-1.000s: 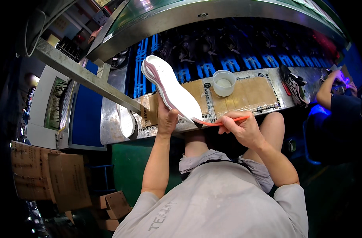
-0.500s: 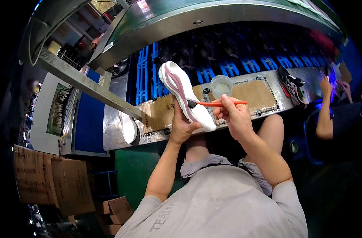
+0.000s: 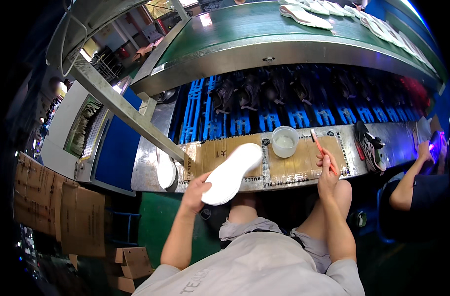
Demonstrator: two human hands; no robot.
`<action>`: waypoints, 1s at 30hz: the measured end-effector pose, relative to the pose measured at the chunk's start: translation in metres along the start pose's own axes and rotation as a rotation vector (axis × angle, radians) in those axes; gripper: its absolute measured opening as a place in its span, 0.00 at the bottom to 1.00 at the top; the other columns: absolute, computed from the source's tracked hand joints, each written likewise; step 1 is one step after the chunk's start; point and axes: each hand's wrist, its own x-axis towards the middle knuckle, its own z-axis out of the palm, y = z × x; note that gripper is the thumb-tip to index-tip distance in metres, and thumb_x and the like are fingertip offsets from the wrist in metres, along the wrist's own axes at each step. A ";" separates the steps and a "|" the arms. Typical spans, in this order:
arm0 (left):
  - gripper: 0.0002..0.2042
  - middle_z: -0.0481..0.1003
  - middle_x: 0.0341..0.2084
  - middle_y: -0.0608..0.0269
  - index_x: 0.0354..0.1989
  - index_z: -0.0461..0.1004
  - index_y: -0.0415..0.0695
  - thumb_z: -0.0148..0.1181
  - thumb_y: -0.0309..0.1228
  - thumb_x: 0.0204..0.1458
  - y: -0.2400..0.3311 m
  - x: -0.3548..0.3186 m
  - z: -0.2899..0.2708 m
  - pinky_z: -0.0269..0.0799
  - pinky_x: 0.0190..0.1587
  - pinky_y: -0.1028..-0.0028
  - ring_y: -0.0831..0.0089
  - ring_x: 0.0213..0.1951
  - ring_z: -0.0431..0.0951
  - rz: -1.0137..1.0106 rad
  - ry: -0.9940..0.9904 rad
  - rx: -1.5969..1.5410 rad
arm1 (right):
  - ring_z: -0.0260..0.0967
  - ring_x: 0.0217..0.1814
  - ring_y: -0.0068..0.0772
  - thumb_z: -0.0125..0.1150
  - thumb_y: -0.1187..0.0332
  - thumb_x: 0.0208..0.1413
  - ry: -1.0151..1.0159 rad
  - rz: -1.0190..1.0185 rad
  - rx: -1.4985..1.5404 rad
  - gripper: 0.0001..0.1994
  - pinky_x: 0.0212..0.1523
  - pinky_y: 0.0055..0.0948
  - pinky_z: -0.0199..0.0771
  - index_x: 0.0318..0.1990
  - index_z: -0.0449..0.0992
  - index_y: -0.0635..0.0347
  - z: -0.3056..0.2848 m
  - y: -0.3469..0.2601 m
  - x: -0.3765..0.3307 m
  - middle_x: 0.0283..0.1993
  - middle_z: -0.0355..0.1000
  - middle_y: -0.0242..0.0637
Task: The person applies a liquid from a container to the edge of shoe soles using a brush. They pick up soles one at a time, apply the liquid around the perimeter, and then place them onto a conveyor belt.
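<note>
Left hand [image 3: 194, 196] grips white shoe sole [image 3: 233, 176]; right hand [image 3: 327, 176] holds red-handled brush [image 3: 319, 144].
Sole's length runs toward half past one from left fingers; right hand sits apart, at three o'clock.

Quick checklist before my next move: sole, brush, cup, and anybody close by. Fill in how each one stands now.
1. White sole in the left hand: ok, grasped at its near end.
2. Red brush in the right hand: ok, held by its handle, tip pointing up and away from you.
3. Brush and sole apart: ok, with the cup standing farther back, between them from left to right.
4. Cup upright: ok.
5. Bristles wet: cannot tell, too small to see.
6. Other person's hand clear of your hands: ok, off to the right, past the sneaker.
</note>
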 end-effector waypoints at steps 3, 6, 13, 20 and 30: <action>0.29 0.79 0.52 0.49 0.64 0.68 0.28 0.59 0.30 0.55 0.077 0.034 0.019 0.77 0.56 0.69 0.65 0.51 0.82 0.063 -0.240 0.122 | 0.68 0.37 0.19 0.51 0.65 0.73 0.061 0.093 0.014 0.16 0.43 0.22 0.73 0.58 0.77 0.66 -0.009 0.014 -0.009 0.44 0.79 0.36; 0.26 0.81 0.47 0.49 0.58 0.73 0.27 0.58 0.34 0.56 0.171 0.105 0.063 0.78 0.51 0.71 0.66 0.46 0.83 0.324 -0.343 0.135 | 0.68 0.37 0.19 0.51 0.65 0.73 0.037 0.113 -0.006 0.16 0.43 0.22 0.72 0.58 0.77 0.67 -0.012 0.014 -0.017 0.44 0.79 0.36; 0.25 0.75 0.49 0.35 0.63 0.59 0.21 0.48 0.34 0.70 0.269 0.242 0.116 0.83 0.47 0.62 0.51 0.49 0.81 0.629 0.046 -0.144 | 0.69 0.38 0.21 0.51 0.66 0.73 -0.044 0.119 0.002 0.16 0.46 0.24 0.73 0.58 0.77 0.69 -0.008 0.001 -0.032 0.43 0.78 0.38; 0.14 0.82 0.38 0.55 0.55 0.76 0.33 0.55 0.25 0.64 0.137 0.130 0.019 0.78 0.33 0.74 0.73 0.33 0.82 0.612 0.090 0.727 | 0.68 0.40 0.21 0.50 0.66 0.73 -0.076 0.138 -0.051 0.18 0.47 0.24 0.72 0.60 0.75 0.70 -0.019 0.020 -0.038 0.45 0.79 0.39; 0.26 0.81 0.51 0.47 0.49 0.83 0.40 0.70 0.49 0.49 0.024 0.093 -0.211 0.77 0.56 0.59 0.51 0.54 0.81 -0.466 0.786 1.483 | 0.69 0.39 0.20 0.53 0.67 0.71 -0.156 0.040 -0.069 0.16 0.43 0.22 0.72 0.58 0.77 0.70 0.004 -0.014 -0.014 0.41 0.78 0.37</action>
